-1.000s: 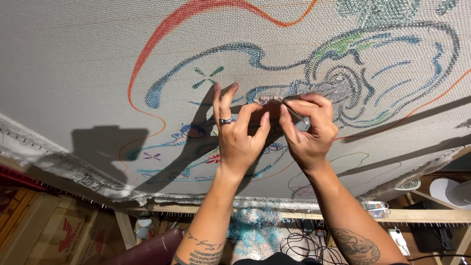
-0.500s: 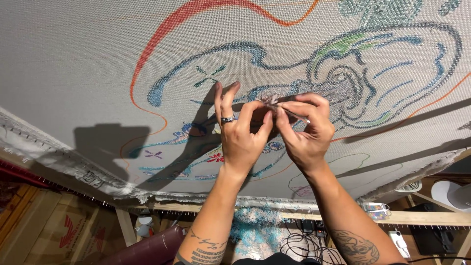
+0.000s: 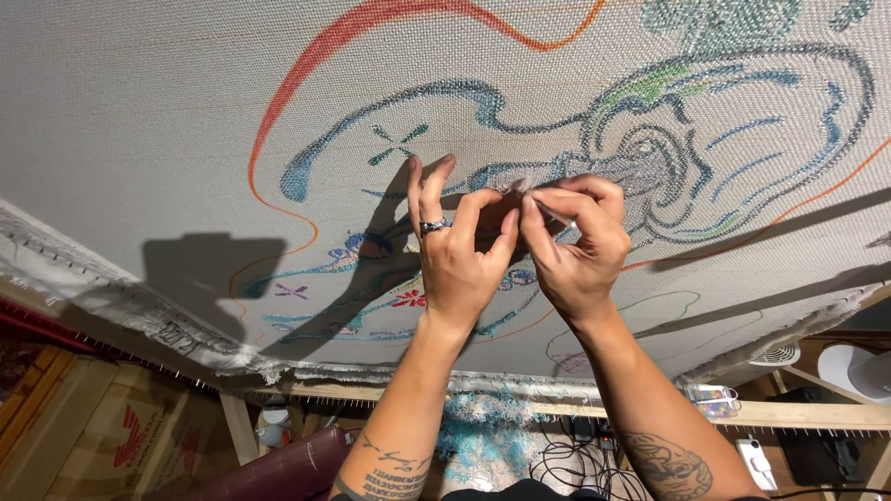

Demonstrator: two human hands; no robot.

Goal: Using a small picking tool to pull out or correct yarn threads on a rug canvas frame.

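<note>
While both hands met over the stretched cloth, the head view showed a large pale woven canvas tensioned on a wooden frame and filling most of the picture. Left hand: raised against the canvas near its middle, thumb and forefinger pinched together on a small tuft of pale yarn, the two longest fingers extended and lying against the cloth; a dark ring sat on one of them. Right hand: just beside the left and touching it at the fingertips, fingers curled and closed on a thin pale needle-like tool, whose tip pointed toward the pinched yarn. Whether the tool passed through the cloth could not be told.

Canvas markings: a red-orange curved line ran from the upper edge down the left of the hands; a blue swirling outline with a green patch lay above and to the right of them; a small green cross stood just above the left hand. Shadows of both arms fell across the cloth toward the lower left edge. Frayed fringe hung along the lower edge of the canvas. Below the frame lay black cables, a heap of blue-and-white yarn and a small white fan near the lower right corner.
</note>
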